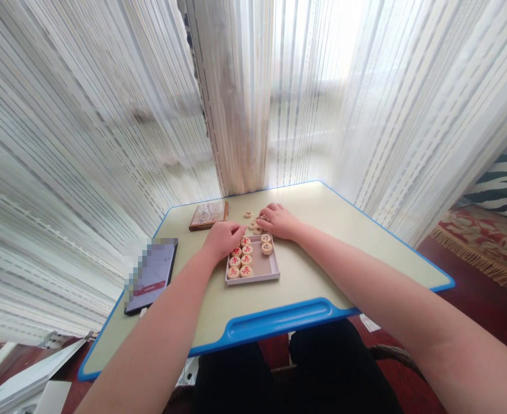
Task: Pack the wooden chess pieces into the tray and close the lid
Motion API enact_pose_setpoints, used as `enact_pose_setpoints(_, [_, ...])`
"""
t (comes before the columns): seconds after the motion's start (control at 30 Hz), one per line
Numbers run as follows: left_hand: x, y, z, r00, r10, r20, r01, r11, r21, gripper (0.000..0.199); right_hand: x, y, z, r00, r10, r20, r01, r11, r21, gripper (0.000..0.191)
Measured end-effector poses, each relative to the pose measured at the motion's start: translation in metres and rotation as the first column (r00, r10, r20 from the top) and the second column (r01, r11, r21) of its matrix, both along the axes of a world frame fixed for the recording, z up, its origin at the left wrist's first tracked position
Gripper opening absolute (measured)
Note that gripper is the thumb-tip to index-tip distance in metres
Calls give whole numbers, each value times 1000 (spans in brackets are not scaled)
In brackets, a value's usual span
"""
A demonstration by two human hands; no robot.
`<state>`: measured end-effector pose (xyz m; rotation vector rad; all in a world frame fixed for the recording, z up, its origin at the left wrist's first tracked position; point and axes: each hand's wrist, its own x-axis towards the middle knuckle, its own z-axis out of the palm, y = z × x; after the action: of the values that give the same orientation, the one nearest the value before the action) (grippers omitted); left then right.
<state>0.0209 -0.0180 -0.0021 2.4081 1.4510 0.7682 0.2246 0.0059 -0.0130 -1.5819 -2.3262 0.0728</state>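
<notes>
A shallow white box [274,270] holds round wooden Chinese chess pieces. Red-lettered pieces [246,260] fill two columns on its left side, and dark-lettered pieces [266,248] sit at its upper right. My left hand [224,239] is at the box's upper left corner, fingers curled with thumb and index together; whatever they may hold is hidden. Just beyond the box, my right hand [280,221] reaches over a cluster of loose pieces [253,225]. Its fingers are bent and apart, with the tips touching the pieces. One loose piece [247,214] lies a little farther back.
A brown patterned box [209,214] lies at the back left. Along the left edge rests a tablet [156,276], its screen partly blurred out. The pale tabletop [348,236] has a raised blue rim and a front groove [279,319]. Striped curtains [244,115] hang behind.
</notes>
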Motion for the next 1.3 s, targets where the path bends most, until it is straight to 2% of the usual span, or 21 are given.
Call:
enact_pose_setpoints(0.1, [-1,0,-1,1000,2,9,-2,1000,-1,42,1,1,0,997,-53,49,53,998,17,49])
enact_pose_setpoints(0.23, [-2,-1,-1,1000,3,7,-3,1000,6,44,3,6,1,990,-103,102,102,995,14,39])
enact_pose_setpoints(0.37, [-2,-1,-1,1000,6,0,-6,1000,6,43,7,8,1,983,-173,63,173,985,8,33])
enact_pose_setpoints(0.53, [-2,0,0,1000,2,-9,-2,1000,6,44,7,1,11,983,-179,-34,180,983,32,32])
enact_pose_setpoints(0.6, [-2,0,0,1000,7,-12,-7,1000,5,44,6,-8,20,988,-99,-121,106,993,56,33])
enact_pose_setpoints(0.67, [-2,0,0,1000,7,-12,-7,1000,5,44,2,-21,31,984,88,-154,-85,996,25,26])
enact_pose_setpoints(0.73, [-2,1,0,1000,-1,-13,1,1000,10,44,-4,-34,40,953,276,-128,-285,957,-61,19])
enact_pose_setpoints(0.77, [-2,1,0,1000,-6,-14,6,1000,16,44,-7,-41,43,939,322,-118,-333,939,-88,18])
enact_pose_setpoints(0.9, [-2,1,-1,1000,-11,-17,12,1000,26,45,-18,-58,46,908,414,-61,-419,898,-134,23])
enact_pose_setpoints(1.1, [-1,1,-1,1000,-5,-24,6,1000,25,44,-21,-63,46,883,462,81,-451,884,-120,2])
enact_pose_setpoints(1.3, [-2,0,-1,1000,-18,-20,19,1000,23,44,-22,-67,50,871,485,80,-463,864,-196,7])
